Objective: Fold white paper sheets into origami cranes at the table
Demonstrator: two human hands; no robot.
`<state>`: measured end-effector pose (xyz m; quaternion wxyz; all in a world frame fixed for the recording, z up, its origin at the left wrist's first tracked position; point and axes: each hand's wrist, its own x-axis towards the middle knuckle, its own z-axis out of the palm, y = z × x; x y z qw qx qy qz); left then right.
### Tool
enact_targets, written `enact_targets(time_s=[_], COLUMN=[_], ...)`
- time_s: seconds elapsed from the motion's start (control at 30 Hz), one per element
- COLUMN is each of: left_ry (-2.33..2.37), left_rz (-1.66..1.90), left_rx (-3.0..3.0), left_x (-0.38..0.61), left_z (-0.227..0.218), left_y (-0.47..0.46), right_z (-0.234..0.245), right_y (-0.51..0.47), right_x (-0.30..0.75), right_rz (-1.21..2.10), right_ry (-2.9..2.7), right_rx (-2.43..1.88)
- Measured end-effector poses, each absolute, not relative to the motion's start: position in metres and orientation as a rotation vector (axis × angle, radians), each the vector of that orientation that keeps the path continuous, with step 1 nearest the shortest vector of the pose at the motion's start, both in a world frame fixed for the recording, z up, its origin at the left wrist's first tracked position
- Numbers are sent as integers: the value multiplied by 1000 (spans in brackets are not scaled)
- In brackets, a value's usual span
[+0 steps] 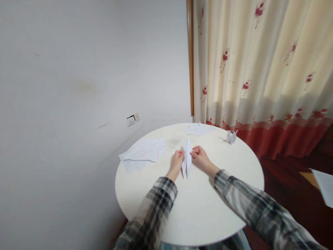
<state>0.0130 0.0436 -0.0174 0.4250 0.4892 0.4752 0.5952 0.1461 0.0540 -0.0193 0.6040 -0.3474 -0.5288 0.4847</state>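
Observation:
A long, narrow piece of folded white paper point(187, 158) stands between my hands over the middle of the table. Its top comes to a point, and its lower end splits into two thin pointed legs. My left hand point(177, 163) pinches its left edge between thumb and fingers. At the right edge, my right hand point(201, 157) has its fingers curled in, the fingertips against the paper. The fingers partly cover both edges at mid-height.
The round white table point(208, 211) touches or nearly touches the wall at left. Loose white sheets point(145, 150) lie at its left, more paper point(198, 130) at the back. A folded paper figure point(231, 137) stands at back right, near a flowered curtain point(247, 62).

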Motion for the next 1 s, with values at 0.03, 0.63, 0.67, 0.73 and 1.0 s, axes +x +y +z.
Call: enact_targets(time_s=[0.03,0.63,0.67,0.73,1.0], left_ry=[1172,1086,1109,1165,1054], left_rz=[1473,1428,1440,1465,1448], left_rx=[1231,1213,1204,1188,1266], left_x=[14,14,14,14,14], left_z=[-16,-13,-14,-15,-9], left_y=[43,37,38,40,34], right_z=[-19,-8,-8,-9,-8], right_y=[54,47,47,47,46], right_x=[147,151,151,151,150], right_rz=[1113,1013,1008,1001,979], right_ry=[-1223,-1354,-1350,-1349,-1346], right_rx=[-813,-851,-856,-861,-864])
